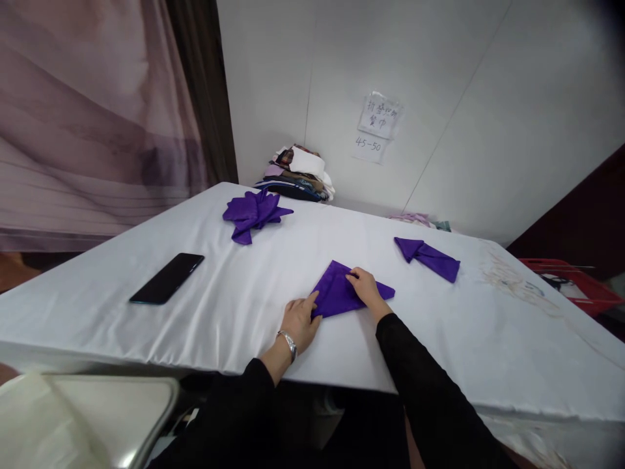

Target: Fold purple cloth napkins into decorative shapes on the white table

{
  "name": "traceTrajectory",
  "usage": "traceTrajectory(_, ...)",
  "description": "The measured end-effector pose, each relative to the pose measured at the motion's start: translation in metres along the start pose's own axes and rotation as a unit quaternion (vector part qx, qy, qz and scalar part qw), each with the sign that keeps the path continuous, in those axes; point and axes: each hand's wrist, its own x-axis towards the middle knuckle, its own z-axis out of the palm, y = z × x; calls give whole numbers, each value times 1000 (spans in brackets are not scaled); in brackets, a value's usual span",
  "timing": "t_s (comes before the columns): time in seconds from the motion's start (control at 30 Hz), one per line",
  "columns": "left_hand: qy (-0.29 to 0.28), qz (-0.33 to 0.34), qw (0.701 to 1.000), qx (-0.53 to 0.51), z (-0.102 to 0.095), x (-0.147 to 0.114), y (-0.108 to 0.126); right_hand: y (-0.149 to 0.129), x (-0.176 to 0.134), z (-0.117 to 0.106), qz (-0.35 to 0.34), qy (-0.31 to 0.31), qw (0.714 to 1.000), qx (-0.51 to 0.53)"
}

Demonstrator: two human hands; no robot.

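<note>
A purple cloth napkin (336, 301), folded into a pointed, roughly triangular shape, lies flat on the white-covered table in front of me. My left hand (297, 324), with a silver bracelet at the wrist, has its thumb and fingers around the napkin's left corner. My right hand (364, 285) pinches the cloth near its upper middle, fingers curled and pressed together. The fingertips partly hide the layer that they hold. To the right lies another purple napkin (437, 260), folded into a narrow strip with a pointed end. Farther back on the left sits a bunched purple napkin (254, 212) with several points.
A black phone (167, 279) lies on the white tablecloth (234, 326) at left. Folded cloths (300, 172) are piled against the wall. A handwritten paper sign (378, 117) hangs above. A red basket (571, 283) stands beyond the right edge, a pale chair (117, 410) at lower left.
</note>
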Motion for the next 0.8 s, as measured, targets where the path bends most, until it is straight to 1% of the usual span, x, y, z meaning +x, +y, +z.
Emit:
traceTrajectory(0.1,4,-15,1000,-11,0,0,-6,0,10,3,4,-12,1000,-13)
traceTrajectory(0.2,9,-26,999,-19,0,-1,-10,0,22,7,7,-28,1000,-5)
traceTrajectory(0.37,24,-39,999,-29,1,1,-12,-2,34,20,24,-26,999,7)
traceTrajectory(0.47,25,-48,998,-38,0,2,-12,-2,33,26,39,-14,999,-5)
traceTrajectory(0.57,29,-51,997,-42,0,3,-13,0,28,27,39,6,999,-12)
traceTrajectory(0.67,36,-45,997,-43,1,4,-14,3,23,24,38,17,999,-13)
traceTrajectory(0.8,40,-43,997,-45,2,5,-15,8,19,15,33,18,999,8)
